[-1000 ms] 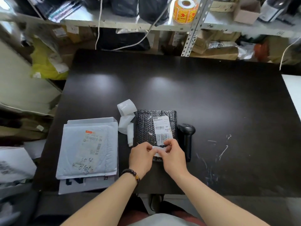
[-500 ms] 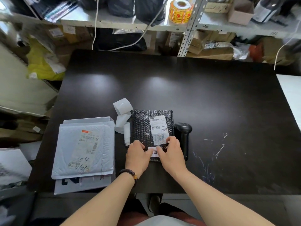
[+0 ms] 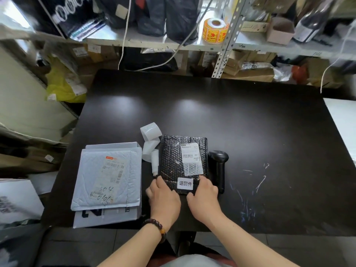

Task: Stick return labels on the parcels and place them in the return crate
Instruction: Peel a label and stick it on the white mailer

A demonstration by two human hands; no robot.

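Return label (image 3: pixel 185 183) is stuck flat on the near end of the black parcel (image 3: pixel 173 160), which lies mid-table (image 3: pixel 250 122). Your left hand (image 3: pixel 163 197) and right hand (image 3: pixel 204 197) sit on its near corners with fingers bent; can't tell if they grip or just rest. Left to do: parcel into the crate, which is not in view. Mailers (image 3: pixel 107 176) at left show no return label.

Scanner (image 3: pixel 218 170) and curled label strip (image 3: pixel 151 147) crowd the black parcel (image 3: pixel 173 160) sideways; the table (image 3: pixel 250 122) beyond lies open
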